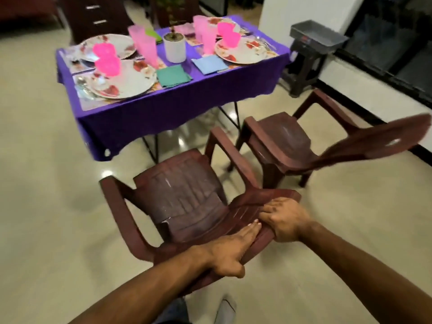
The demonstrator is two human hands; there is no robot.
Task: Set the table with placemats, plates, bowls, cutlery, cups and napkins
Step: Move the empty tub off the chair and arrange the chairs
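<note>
**Chair drawn up to a table that looks fully laid**

Head view: both hands hold the top of the near chair's point(187, 202) backrest. The left hand point(230, 251) lies with straight fingers flat on the front face and its thumb under the rim; the right hand point(284, 220), just beside it, curls its fingers over the edge. Well ahead of the grip stands the table point(149, 113) under a purple cloth, carrying floral plates point(131, 83), pink bowls point(107, 64), pink cups point(147, 49), folded napkins point(173, 76), cutlery point(81, 86), placemats and a potted plant point(174, 46). The setting appears finished; seating seems the step now. Push evenly, squarely toward the table's near edge. Right of the grip, a second chair point(287, 146) crowds the path; its armrest could catch.
</note>
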